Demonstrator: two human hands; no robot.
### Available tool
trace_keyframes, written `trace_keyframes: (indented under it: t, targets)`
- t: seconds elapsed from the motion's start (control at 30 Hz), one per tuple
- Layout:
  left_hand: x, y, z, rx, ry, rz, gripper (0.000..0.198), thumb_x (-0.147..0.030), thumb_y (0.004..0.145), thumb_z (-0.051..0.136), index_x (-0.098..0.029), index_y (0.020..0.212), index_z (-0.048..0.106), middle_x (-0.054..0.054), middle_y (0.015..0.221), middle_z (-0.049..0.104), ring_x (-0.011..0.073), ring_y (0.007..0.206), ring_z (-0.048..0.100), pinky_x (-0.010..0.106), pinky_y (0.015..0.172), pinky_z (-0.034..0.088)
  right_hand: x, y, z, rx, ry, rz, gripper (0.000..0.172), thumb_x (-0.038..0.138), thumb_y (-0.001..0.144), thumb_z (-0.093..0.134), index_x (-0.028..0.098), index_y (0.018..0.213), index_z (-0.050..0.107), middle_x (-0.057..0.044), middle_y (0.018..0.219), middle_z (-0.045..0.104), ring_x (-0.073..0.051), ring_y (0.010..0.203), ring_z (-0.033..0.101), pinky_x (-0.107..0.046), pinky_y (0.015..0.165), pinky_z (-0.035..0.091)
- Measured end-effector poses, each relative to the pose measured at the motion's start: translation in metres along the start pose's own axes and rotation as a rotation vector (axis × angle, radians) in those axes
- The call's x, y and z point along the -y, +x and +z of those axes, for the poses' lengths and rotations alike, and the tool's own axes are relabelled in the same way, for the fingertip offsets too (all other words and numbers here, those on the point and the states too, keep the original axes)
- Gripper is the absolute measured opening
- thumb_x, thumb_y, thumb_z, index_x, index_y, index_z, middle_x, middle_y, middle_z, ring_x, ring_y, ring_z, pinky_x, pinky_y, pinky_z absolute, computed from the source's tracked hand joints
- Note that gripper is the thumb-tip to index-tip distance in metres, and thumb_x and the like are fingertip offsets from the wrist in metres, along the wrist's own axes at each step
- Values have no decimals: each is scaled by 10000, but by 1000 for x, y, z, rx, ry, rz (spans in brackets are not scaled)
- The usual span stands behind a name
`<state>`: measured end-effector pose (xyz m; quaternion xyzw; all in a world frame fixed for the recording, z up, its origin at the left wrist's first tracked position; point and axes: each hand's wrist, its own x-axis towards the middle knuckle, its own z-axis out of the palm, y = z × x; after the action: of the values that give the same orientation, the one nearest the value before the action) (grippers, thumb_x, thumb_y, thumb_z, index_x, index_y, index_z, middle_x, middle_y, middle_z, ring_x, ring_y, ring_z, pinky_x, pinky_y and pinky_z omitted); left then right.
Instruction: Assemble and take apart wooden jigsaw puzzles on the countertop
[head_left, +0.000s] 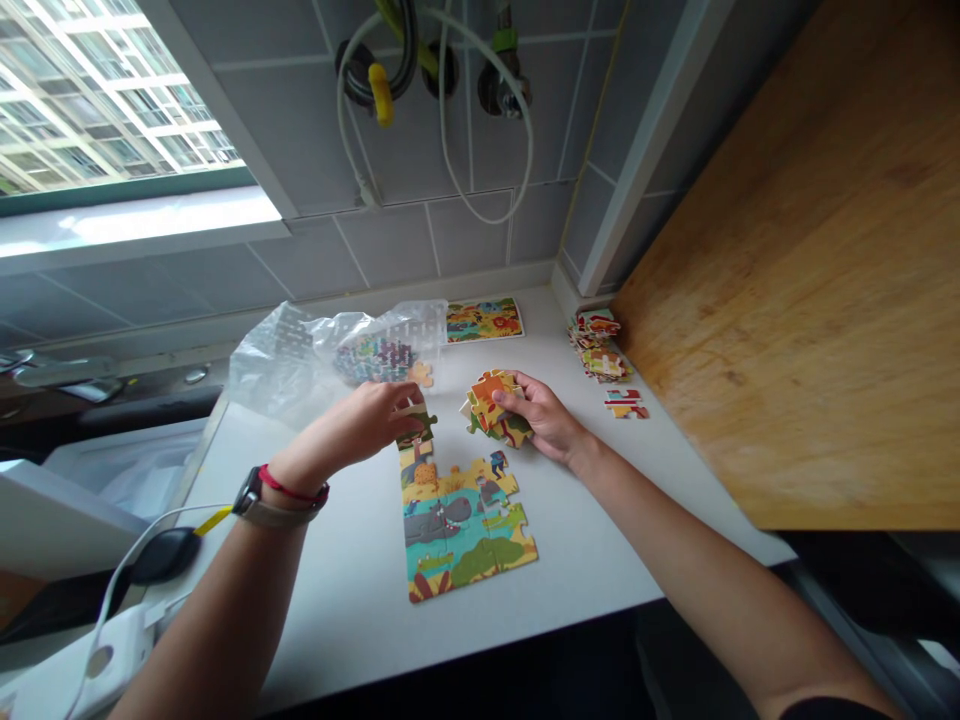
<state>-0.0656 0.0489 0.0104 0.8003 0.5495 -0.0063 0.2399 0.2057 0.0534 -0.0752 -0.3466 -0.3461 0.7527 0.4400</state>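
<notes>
A partly joined jigsaw puzzle (469,540) with a hippo in water lies on the white tabletop. At its upper left corner, my left hand (386,412) grips a green and brown puzzle piece (420,428) with fingers bent over it. Whether that piece is joined to the one below, I cannot tell. Above the tabletop, right of the piece, my right hand (544,418) holds a fanned stack of puzzle pieces (496,405), thumb on top. An orange puzzle piece (422,373) lies by the plastic bag, beyond my left hand.
Behind my left hand sits a clear plastic bag (285,350) with pieces inside. A picture card (486,320) lies near the wall. Piled puzzle pieces (600,345) rest beside the wooden panel (810,300). A black device (166,555) with a cable is at the left.
</notes>
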Motion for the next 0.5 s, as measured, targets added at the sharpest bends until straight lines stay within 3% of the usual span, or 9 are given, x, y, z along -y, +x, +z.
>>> trace_keyframes:
  t: [0.13,0.23,0.37,0.5]
  targets:
    - [-5,-3,-2,124,-103,15,194,-385,911,650,-212,909,739,27,874,786,176,767,711,266,686,484,0,0,0,0,-2,-3,484,387,708,968,209,1043,667,-14,874,790,-141,646,727,-225,537,587]
    - [-3,0,8,249,14,-42,172,-363,850,742,-217,940,759,50,978,794,225,877,731,286,731,501,0,0,0,-4,1,-7,487,387,704,972,203,1039,669,-13,875,789,-140,659,729,-228,563,594]
    - [-6,1,24,224,219,-88,452,-343,757,868,-212,1158,705,108,1174,747,296,1074,719,324,839,528,0,0,0,6,-8,-3,493,392,708,970,199,1045,667,-7,849,784,-131,616,707,-235,555,585]
    - [-18,-1,34,211,292,-133,642,-311,727,919,-200,1276,605,147,1243,716,341,1126,712,372,851,544,0,-1,0,15,-6,-4,501,393,701,974,198,1049,671,-9,858,785,-139,654,723,-239,587,591]
